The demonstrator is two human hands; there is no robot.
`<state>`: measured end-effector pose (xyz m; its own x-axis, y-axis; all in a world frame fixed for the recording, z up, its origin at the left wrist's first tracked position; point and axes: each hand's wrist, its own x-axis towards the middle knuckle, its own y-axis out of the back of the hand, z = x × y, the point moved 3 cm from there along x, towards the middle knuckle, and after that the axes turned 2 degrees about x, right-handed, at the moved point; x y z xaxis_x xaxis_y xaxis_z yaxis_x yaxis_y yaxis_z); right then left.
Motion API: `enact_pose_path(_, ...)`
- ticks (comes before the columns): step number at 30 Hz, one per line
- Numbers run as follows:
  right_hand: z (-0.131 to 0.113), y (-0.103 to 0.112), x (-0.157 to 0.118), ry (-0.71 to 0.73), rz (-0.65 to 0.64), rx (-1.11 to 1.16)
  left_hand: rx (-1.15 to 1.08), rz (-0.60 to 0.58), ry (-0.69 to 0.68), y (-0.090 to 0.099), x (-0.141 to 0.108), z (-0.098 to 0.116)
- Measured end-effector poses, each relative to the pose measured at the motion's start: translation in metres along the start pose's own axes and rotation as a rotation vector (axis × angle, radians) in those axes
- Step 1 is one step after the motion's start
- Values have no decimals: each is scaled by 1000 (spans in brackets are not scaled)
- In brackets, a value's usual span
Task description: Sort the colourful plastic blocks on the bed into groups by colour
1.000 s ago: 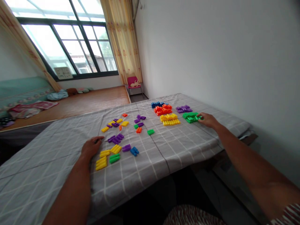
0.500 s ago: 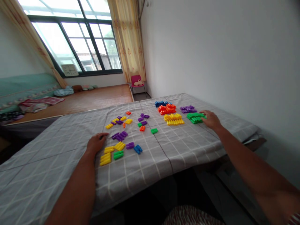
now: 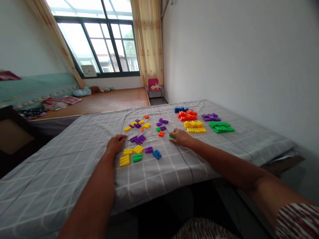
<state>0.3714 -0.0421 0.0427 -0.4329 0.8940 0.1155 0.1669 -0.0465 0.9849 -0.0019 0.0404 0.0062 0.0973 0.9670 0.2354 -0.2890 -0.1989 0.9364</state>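
Note:
On the grey checked cloth, my right hand (image 3: pixel 181 137) has its fingers closed round a green piece (image 3: pixel 171 136). My left hand (image 3: pixel 116 144) rests at the left of the loose pieces, fingers curled; whether anything is in them is too small to tell. Beside it lie purple pieces (image 3: pixel 138 139), yellow pieces (image 3: pixel 125 160), a green piece (image 3: pixel 137 157) and a blue piece (image 3: pixel 157 154). An orange piece (image 3: pixel 161 133) is left of my right hand. Sorted piles stand to the right: yellow (image 3: pixel 195 126), green (image 3: pixel 221 126), orange (image 3: pixel 187 115), purple (image 3: pixel 211 117) and blue (image 3: pixel 183 109).
A white wall (image 3: pixel 236 59) borders the cloth-covered table (image 3: pixel 84 159) on the right. Behind are a wooden platform (image 3: pixel 124 98) with cloths, a pink chair (image 3: pixel 154 84) and a window. A dark chair back (image 3: pixel 12 136) stands at the left edge.
My right hand has moved left from the green pile to the single green piece and closed on it. The view has turned slightly left, while my left hand stays beside the purple pieces.

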Motion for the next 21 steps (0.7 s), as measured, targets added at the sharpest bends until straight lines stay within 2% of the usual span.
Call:
enact_pose_path(4,13,2,-18,113,22,145,-1,1,-1,0,1,-1)
enact_pose_path(7,41,4,-43,83,53,281,-1,1,12,1,2,-1)
enact_pose_path(11,105,28,-83,-146,187,385,6,-9,13,2,3,-1)
enact_pose_path(16,205,68,-145,-487,406,254,24,-16,4,3,5,-3)
enact_pose_path(19,248,69,-173,-614,419,151,40,-38,4,4,5,-2)
enact_pose_path(21,264,60,-182,-632,385,99,52,-46,-1,5,5,-2)
